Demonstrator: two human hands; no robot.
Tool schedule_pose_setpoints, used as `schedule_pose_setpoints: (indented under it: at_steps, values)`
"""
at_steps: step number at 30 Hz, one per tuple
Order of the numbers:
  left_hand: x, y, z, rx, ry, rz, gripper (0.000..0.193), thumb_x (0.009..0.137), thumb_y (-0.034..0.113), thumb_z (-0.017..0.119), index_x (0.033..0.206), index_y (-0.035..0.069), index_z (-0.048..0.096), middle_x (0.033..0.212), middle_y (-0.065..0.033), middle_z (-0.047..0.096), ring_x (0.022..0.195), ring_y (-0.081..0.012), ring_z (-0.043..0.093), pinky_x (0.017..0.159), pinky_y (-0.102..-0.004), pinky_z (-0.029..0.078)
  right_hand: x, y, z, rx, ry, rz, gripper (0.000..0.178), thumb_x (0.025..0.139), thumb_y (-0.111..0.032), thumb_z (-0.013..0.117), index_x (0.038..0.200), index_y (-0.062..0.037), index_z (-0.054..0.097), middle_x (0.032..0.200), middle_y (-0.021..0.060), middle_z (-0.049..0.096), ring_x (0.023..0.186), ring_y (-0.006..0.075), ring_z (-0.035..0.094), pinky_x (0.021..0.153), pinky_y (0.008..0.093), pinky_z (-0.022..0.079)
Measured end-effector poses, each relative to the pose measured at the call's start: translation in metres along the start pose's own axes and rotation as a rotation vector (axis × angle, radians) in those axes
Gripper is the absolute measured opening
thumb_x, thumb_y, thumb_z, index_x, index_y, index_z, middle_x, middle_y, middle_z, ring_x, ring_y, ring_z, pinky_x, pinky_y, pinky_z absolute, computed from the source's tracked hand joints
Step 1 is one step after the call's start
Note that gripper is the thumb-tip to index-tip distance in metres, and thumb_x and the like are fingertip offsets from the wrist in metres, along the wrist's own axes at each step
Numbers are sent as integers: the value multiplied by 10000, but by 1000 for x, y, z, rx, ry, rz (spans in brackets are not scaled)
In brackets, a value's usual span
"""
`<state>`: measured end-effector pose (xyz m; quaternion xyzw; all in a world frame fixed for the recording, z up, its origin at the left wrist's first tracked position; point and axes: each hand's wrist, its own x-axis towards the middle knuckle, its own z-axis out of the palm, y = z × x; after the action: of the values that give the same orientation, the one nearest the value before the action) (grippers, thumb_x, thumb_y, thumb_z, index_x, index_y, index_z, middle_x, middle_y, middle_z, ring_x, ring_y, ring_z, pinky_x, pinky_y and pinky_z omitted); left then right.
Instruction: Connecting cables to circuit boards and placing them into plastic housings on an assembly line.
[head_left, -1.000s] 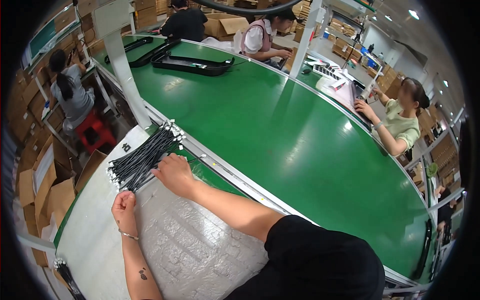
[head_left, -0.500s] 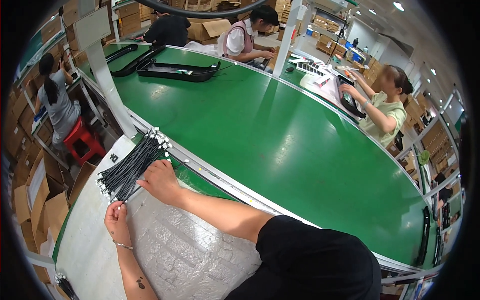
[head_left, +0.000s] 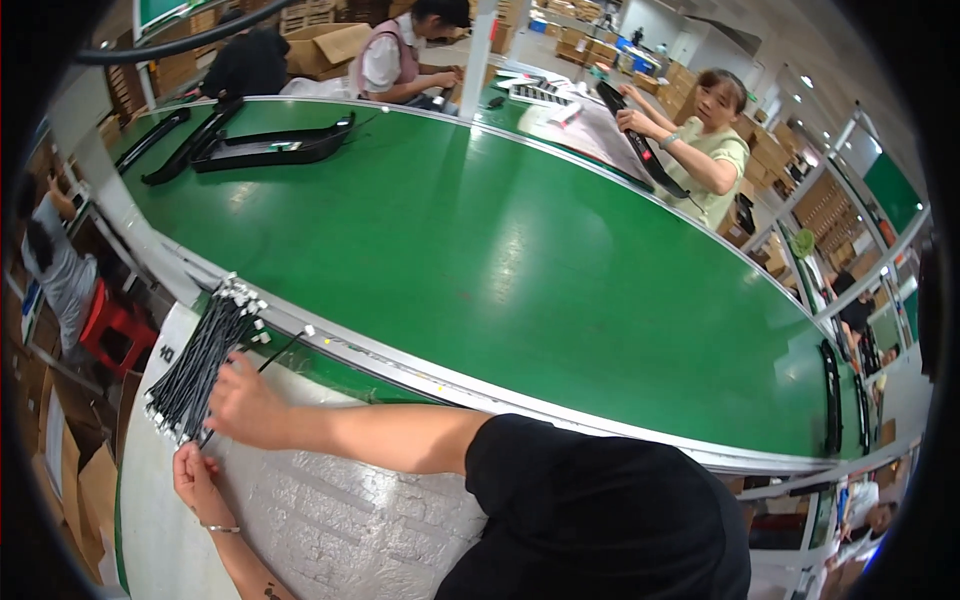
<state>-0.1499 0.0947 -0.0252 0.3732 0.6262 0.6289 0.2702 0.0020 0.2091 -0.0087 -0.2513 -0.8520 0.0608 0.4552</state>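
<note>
A thick bundle of black cables (head_left: 205, 360) with white connectors at both ends lies on the pale work surface at the left. Over the bundle's right side, my right hand (head_left: 245, 405) is closed on one black cable (head_left: 285, 350), whose white-tipped end sticks out toward the belt edge. My left hand (head_left: 198, 480) pinches at the bundle's lower end, beside the white connectors. Its fingertips appear to grip the lower end of that same cable, though the fingers partly hide it.
A green conveyor belt (head_left: 400, 250) with a metal rail (head_left: 420, 385) runs beyond my work surface (head_left: 330, 510). Black curved housings (head_left: 270, 150) lie at its far left. Across it, a person (head_left: 715, 150) holds a long black part (head_left: 640, 140). A red stool (head_left: 115, 325) stands at left.
My view has swung to the right, so the scene sits further left. One cable's white-tipped end now stands out apart from the bundle, past my right hand. The person across has raised the black part.
</note>
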Motion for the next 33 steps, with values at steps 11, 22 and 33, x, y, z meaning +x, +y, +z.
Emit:
schedule_pose_setpoints:
  at_steps: [11, 22, 33]
  values:
    - [12, -25, 6, 6, 31, -33, 213, 923, 278, 553, 1029, 95, 579, 805, 37, 546, 709, -42, 467, 636, -173, 369, -11, 11, 21, -17, -138, 109, 310, 661, -366, 722, 728, -71, 656, 701, 35, 611, 894, 216, 530, 1041, 497, 251]
    - [-8, 28, 19, 90, 68, 1, 121, 855, 41, 579, 956, -7, 625, 723, -52, 589, 564, -123, 492, 490, -225, 379, -11, -9, 45, 37, -138, -82, 167, 735, -284, 629, 731, -128, 686, 733, -16, 606, 926, 217, 453, 891, 407, 310]
    - [-10, 34, 20, 32, 82, -29, 244, 883, 111, 567, 1013, -90, 615, 899, -174, 639, 754, -250, 600, 630, -322, 479, -6, -4, 42, 53, -303, 46, 164, 718, -222, 610, 780, -104, 705, 845, 25, 628, 993, 237, 462, 956, 448, 278]
